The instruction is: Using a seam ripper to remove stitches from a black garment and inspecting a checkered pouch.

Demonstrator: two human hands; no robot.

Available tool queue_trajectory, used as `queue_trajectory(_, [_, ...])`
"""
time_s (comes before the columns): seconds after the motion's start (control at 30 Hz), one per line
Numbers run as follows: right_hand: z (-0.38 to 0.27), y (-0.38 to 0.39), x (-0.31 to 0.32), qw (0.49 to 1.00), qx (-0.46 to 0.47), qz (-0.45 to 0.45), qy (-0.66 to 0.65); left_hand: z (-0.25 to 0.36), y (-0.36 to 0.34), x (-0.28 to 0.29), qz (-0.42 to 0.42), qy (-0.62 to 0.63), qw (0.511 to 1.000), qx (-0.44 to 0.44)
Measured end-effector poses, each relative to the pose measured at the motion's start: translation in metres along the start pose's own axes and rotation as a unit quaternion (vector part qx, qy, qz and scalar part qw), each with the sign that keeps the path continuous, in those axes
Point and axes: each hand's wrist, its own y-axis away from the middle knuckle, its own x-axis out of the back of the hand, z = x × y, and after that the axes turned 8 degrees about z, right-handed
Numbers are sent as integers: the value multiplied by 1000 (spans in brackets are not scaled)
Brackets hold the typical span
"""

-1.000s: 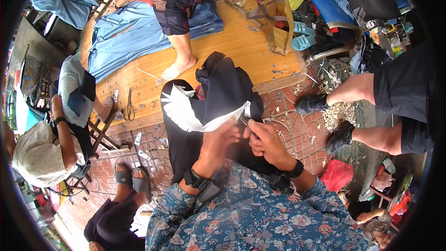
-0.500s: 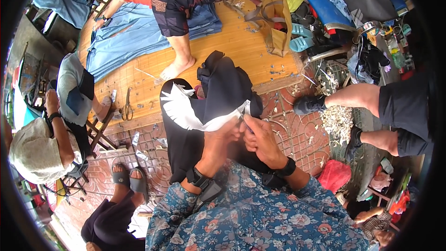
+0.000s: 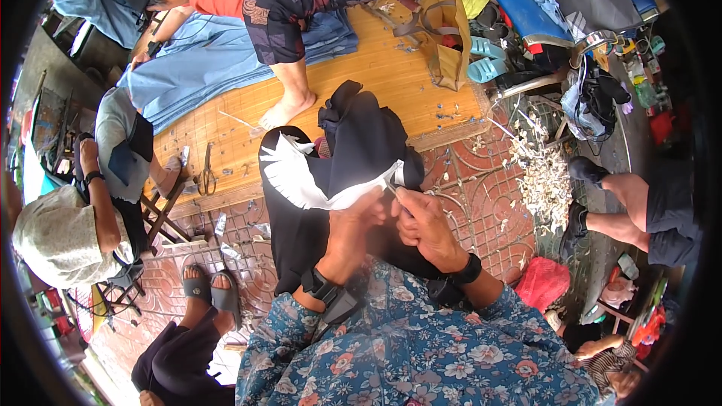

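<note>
Across my lap lies a bunched black garment (image 3: 365,143). A white cloth strip (image 3: 289,177), cut into a fringe along its left side, rests on it and runs toward my fingers. My left hand (image 3: 353,225) is closed on the strip's near edge, its fingertips slightly blurred. Just right of it, my right hand (image 3: 427,227) is closed around a small thin metal tool (image 3: 391,187), whose tip points at the white cloth. Most of that tool is hidden in my fingers, so its kind does not show.
Ahead is a wooden board (image 3: 338,68) bearing blue cloth (image 3: 226,60), scissors (image 3: 207,173) and a barefoot person in orange. Seated people are at left; another person's legs (image 3: 617,222) are at right beside pale scraps (image 3: 543,180). A red plastic bag (image 3: 541,284) lies near my right elbow.
My hands stay at the white cloth, with slight finger movement. The person at right has drawn one foot back to the right. The person in orange has moved a hand nearer and leftward over the blue cloth.
</note>
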Motion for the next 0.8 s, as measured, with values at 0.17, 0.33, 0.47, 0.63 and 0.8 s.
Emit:
queue_trajectory(0.17, [-3, 5, 0, 1000, -16, 3, 9, 0, 0, -1, 10, 8, 1000, 2])
queue_trajectory(0.33, [-3, 5, -2, 999, -9, -1, 31, 2, 0, 0, -16, 17, 1000, 3])
queue_trajectory(0.47, [-1, -3, -6, 999, -2, -4, 40, 2, 1, 0, -30, 2, 999, -14])
queue_trajectory(0.63, [-6, -3, -11, 998, 3, 3, 56, 1, 0, 0, -21, 1, 1000, -12])
queue_trajectory(0.8, [-4, 0, -10, 999, 14, 6, 53, 0, -1, 2, -32, 3, 999, -15])
